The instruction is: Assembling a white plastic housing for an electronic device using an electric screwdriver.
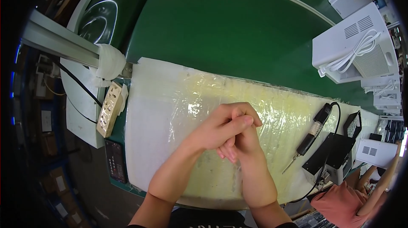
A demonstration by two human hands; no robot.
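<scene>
My left hand (216, 126) and my right hand (247, 139) are clasped together over the middle of the bench, fingers laced and closed around each other. No tool or part shows between them, though the palms are hidden. Beneath them lies a pale padded sheet (157, 100) under wrinkled clear plastic film. To the right of my right hand, apart from it, an electric screwdriver (313, 131) with a long thin bit rests on the sheet. A black box (329, 153) with a cable stands beside it.
A green conveyor belt (225, 24) runs beyond the sheet. White appliances (355, 45) with coiled cords stand at the right. A power strip (111, 111), a dark flat case (115, 160) and a metal post (63, 43) are at the left. Another person's pink sleeve (340, 204) shows lower right.
</scene>
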